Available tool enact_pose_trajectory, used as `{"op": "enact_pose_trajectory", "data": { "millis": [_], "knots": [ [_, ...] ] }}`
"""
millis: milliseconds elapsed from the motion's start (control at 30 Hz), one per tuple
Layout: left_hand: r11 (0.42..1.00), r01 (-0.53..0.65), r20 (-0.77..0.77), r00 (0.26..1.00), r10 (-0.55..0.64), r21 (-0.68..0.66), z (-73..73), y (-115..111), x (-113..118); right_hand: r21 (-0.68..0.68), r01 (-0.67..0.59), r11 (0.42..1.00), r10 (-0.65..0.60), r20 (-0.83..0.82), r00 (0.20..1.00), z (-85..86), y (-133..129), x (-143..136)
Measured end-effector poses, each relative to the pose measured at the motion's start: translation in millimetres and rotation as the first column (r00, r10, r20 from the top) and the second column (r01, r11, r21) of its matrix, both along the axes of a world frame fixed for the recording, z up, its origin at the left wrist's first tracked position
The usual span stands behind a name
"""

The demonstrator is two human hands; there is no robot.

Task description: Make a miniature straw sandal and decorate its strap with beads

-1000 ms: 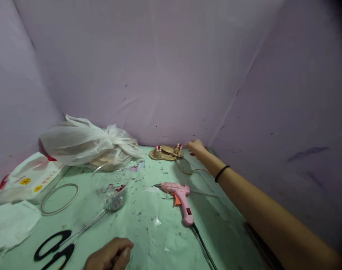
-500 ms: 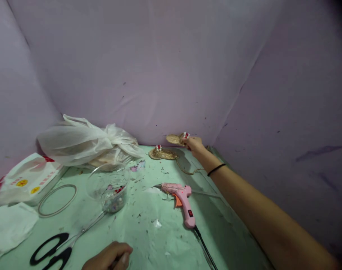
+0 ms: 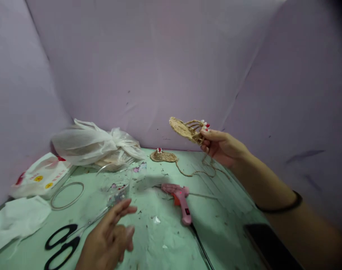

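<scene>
My right hand (image 3: 225,146) grips a small slipper (image 3: 184,129) made of wound twine, pinched at its strap end beside the red and white beads (image 3: 205,125). The slipper is raised above the table and tilted. A matching twine slipper (image 3: 166,156) with a bead cluster on top lies at the back of the table, a loose strand trailing right. Lower left, my left hand (image 3: 107,234) is in the air with fingers apart and nothing in it. Between the hands lies a pink glue gun (image 3: 183,200), its nozzle toward the left.
Black-handled scissors (image 3: 65,245) lie beside my left hand, near a clear cup (image 3: 117,189) of beads. Farther left are a metal ring (image 3: 66,195), a white cloth-like piece (image 3: 21,219), a box (image 3: 45,174) and a plastic bag (image 3: 100,144). A dark flat object (image 3: 269,245) sits lower right.
My right hand has lifted the slipper from the back of the table and brought it up and closer. My left hand has risen and its fingers have spread.
</scene>
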State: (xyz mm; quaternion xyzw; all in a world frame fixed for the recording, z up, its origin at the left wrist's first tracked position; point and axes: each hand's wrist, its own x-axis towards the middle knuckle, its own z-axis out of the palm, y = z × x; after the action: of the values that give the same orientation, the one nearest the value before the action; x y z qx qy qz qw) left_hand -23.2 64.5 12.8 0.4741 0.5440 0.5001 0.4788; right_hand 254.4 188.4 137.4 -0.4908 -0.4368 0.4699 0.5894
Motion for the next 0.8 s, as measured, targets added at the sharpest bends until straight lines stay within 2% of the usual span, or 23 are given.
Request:
{"op": "enact_pose_trajectory", "data": {
  "millis": [133, 200, 267, 400, 500, 600, 700, 800],
  "knots": [
    [0.986, 0.104, 0.144, 0.982, -0.122, 0.131, 58.5, 20.8, 25.8, -0.001, -0.178, 0.984, 0.177, -0.072, 0.981, -7.4, -49.4, -36.4],
    [0.959, 0.216, 0.22, 0.942, -0.254, 0.184, 76.9, 27.7, 38.4, -0.009, -0.246, 0.969, 0.244, -0.096, 0.965, -13.6, -67.2, -52.5],
    [0.928, 0.31, 0.274, 0.892, -0.36, 0.209, 84.8, 29.7, 47.9, -0.015, -0.277, 0.961, 0.274, -0.101, 0.956, -19.7, -80.1, -65.3],
    [0.952, 0.284, 0.347, 0.887, -0.306, 0.115, 81.4, 23.8, 55.0, -0.005, -0.265, 0.964, 0.265, -0.063, 0.962, -31.0, -93.5, -78.8],
    [0.967, 0.25, 0.37, 0.896, -0.247, 0.039, 74.2, 19.5, 53.8, 0.041, -0.23, 0.972, 0.228, 0.047, 0.973, -39.9, -96.6, -81.4],
    [0.981, 0.196, 0.344, 0.92, -0.188, 0.013, 65.9, 18.2, 52.3, 0.05, -0.213, 0.976, 0.204, 0.143, 0.968, -48.1, -98.5, -82.7],
    [0.986, 0.166, 0.313, 0.936, -0.16, 0.007, 58.6, 19.0, 53.0, 0.013, -0.212, 0.977, 0.207, 0.152, 0.966, -52.5, -100.3, -84.3],
    [0.985, 0.175, 0.286, 0.944, -0.166, -0.006, 55.8, 19.9, 53.5, 0.042, -0.201, 0.979, 0.193, 0.143, 0.971, -53.3, -99.5, -84.3]
  ]
}}
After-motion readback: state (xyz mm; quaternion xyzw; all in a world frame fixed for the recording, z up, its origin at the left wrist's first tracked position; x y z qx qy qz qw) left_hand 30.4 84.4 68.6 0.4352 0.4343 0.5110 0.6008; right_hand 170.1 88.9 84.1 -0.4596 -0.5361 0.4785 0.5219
